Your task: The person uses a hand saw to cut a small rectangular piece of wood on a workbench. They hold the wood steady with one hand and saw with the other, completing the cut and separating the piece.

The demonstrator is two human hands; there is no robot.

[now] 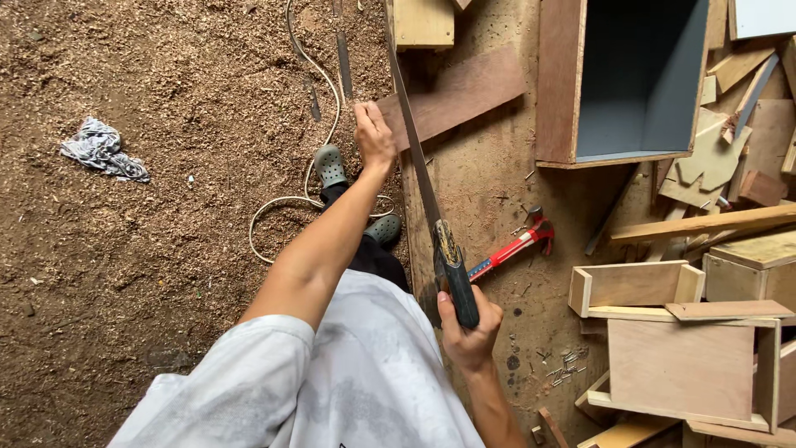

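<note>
One handsaw (pixel 419 178), two hands, one plank (pixel 464 91)

Long handsaw (pixel 414 158) upright against brown plank's (pixel 464 91) edge, black handle lowest.

Wearing a pale grey short-sleeved shirt (pixel 332 382) at lower centre, dark trousers (pixel 373 253), grey perforated clogs (pixel 330 164) mid-frame; both forearms showing bare.

Sawdust-strewn dirt floor (pixel 149 274) beside a worn wooden workbench (pixel 497 182) under soft, even daylight.
</note>
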